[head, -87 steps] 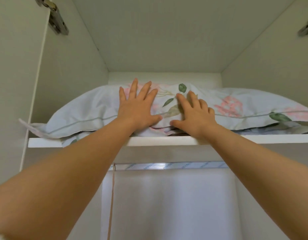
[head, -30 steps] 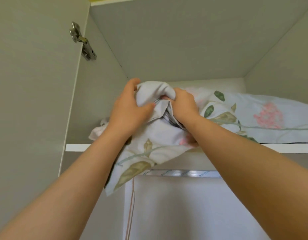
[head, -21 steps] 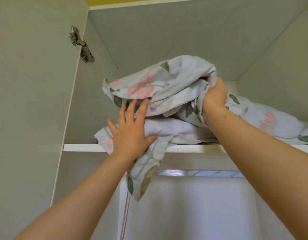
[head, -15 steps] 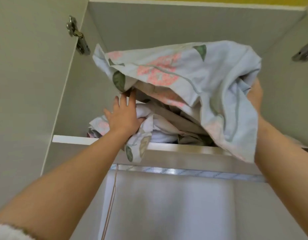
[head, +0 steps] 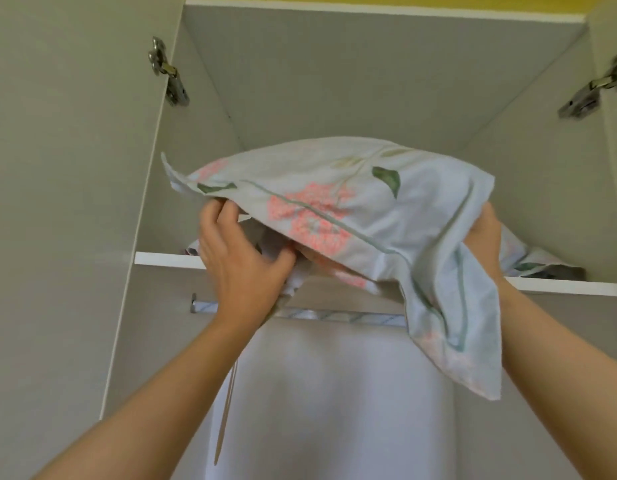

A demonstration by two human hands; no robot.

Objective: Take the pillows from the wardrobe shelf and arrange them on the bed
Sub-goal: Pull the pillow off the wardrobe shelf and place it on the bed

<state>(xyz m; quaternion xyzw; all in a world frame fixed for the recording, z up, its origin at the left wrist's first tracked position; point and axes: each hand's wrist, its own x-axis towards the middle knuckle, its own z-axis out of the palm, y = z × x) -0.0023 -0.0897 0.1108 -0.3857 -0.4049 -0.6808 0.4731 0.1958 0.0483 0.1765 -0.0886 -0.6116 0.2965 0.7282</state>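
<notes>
A pale blue pillow [head: 335, 188] with pink flowers and green leaves is lifted above the wardrobe shelf [head: 168, 260], its loose case end hanging down past the shelf edge on the right. My right hand [head: 482, 237] grips its right end from underneath. My left hand [head: 237, 258] is under its left end, fingers curled against the fabric. A second floral pillow [head: 539, 261] lies on the shelf beneath, mostly hidden by the lifted one.
Both wardrobe doors stand open, with metal hinges at upper left [head: 168, 76] and upper right [head: 594, 90]. A metal hanging rail [head: 335, 315] runs below the shelf, with a white garment [head: 328, 393] hanging from it.
The top pillow has come up off the stack and toward me, now spread flat above the shelf. My left hand moved from the lower pillow to the lifted pillow's left end.
</notes>
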